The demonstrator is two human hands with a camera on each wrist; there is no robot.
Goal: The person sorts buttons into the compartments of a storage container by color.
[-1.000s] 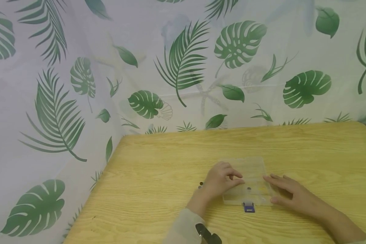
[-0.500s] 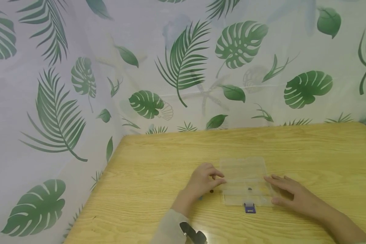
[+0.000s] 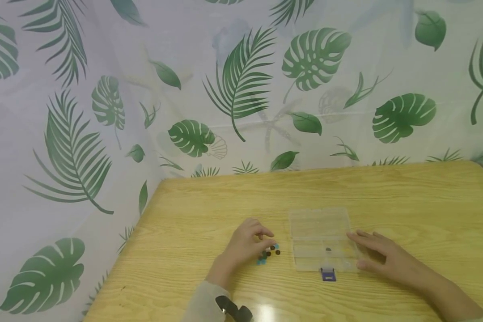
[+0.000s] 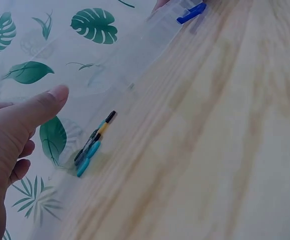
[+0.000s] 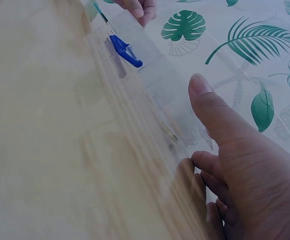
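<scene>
A small pile of flat round pieces [image 3: 268, 253], black, blue and a little yellow, lies on the table. My left hand [image 3: 245, 243] hovers at the pile's left side, thumb and index finger apart, with nothing seen between them. In the left wrist view the thumb [image 4: 55, 97] points out above the pieces, clear of them. To the right stands a clear plastic box [image 3: 306, 264] with its lid folded back and a blue latch [image 3: 328, 274] at the front. A dark piece [image 3: 328, 249] and something yellow [image 3: 347, 250] show inside. My right hand [image 3: 386, 257] lies relaxed at the box's right edge, fingertips close against it.
The wood-grain table [image 3: 185, 268] runs back to a white leaf-printed sheet [image 3: 249, 147], which also hangs along its left side. A dark strap device [image 3: 233, 308] sits on the left wrist, over a light sleeve.
My left hand has moved left from above the box to the pile, leaving more of the pieces in sight. The right hand and the box have stayed in place.
</scene>
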